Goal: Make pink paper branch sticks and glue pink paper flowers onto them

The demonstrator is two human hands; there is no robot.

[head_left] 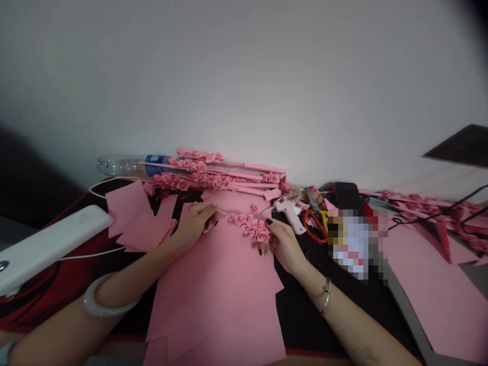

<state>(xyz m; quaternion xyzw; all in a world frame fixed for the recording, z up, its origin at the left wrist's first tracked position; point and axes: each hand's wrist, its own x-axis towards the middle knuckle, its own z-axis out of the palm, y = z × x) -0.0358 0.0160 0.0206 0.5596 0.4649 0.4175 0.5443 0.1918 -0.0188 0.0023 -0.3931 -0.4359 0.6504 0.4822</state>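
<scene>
A sprig of small pink paper flowers (249,226) is held level between my two hands, above pink paper sheets (221,295). On the left, the fingers of my left hand (198,221) are closed on the thin stem end. At the flower end, my right hand (284,244) pinches the blossoms between thumb and fingers. One loose paper flower (254,207) lies just behind the sprig. Close behind my right hand are a white glue gun (290,213) and red-handled scissors (315,227).
Finished flower sprigs (213,178) and a plastic bottle (125,165) lie along the wall. At left are a white elongated device (57,239) with a cable and pink paper squares (145,231). At right, more pink sheets (434,284) rest on a grey surface beside a blurred-out item.
</scene>
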